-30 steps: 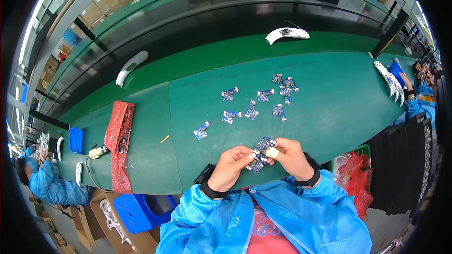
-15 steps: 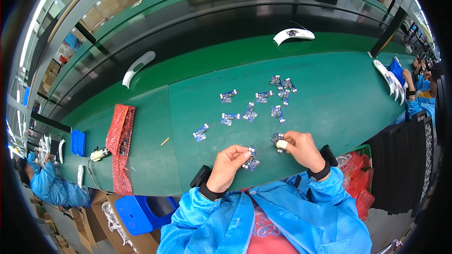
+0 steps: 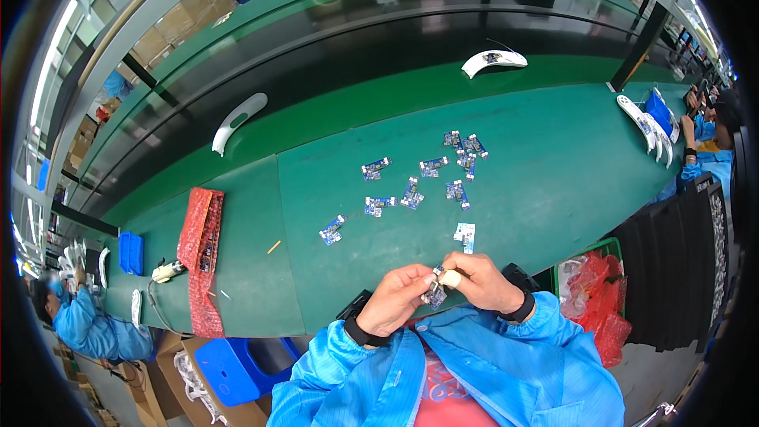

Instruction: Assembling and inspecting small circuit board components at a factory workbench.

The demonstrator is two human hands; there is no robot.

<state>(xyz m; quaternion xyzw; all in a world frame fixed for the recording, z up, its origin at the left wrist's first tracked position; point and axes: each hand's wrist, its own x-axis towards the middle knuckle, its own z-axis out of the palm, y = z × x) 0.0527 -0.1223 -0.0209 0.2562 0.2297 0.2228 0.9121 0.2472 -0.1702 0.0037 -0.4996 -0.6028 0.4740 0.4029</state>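
Close to the table's near edge, my left hand [image 3: 399, 298] pinches a small blue circuit board [image 3: 434, 296] between thumb and fingers. My right hand [image 3: 484, 285] meets it from the other side, its fingers closed at the board's upper end; a pale cover [image 3: 450, 278] sits on one digit. The fingers hide part of this board. Just beyond my hands lies a single circuit board [image 3: 466, 236] with a pale face up. Farther out, several blue circuit boards [image 3: 411, 193] are spread over the green table [image 3: 545, 182].
A red bubble-wrap bag [image 3: 207, 308] lies at left, near a blue bin [image 3: 131, 253]. White curved housings [image 3: 237, 123] rest on the far strip, with more [image 3: 636, 122] at right. A blue stool [image 3: 237, 372] stands below the table. Co-workers [image 3: 95, 316] sit at both sides.
My right hand has let go of its circuit board, which now lies pale face up on the table. It has moved left and nearer, joining my left hand at the other board.
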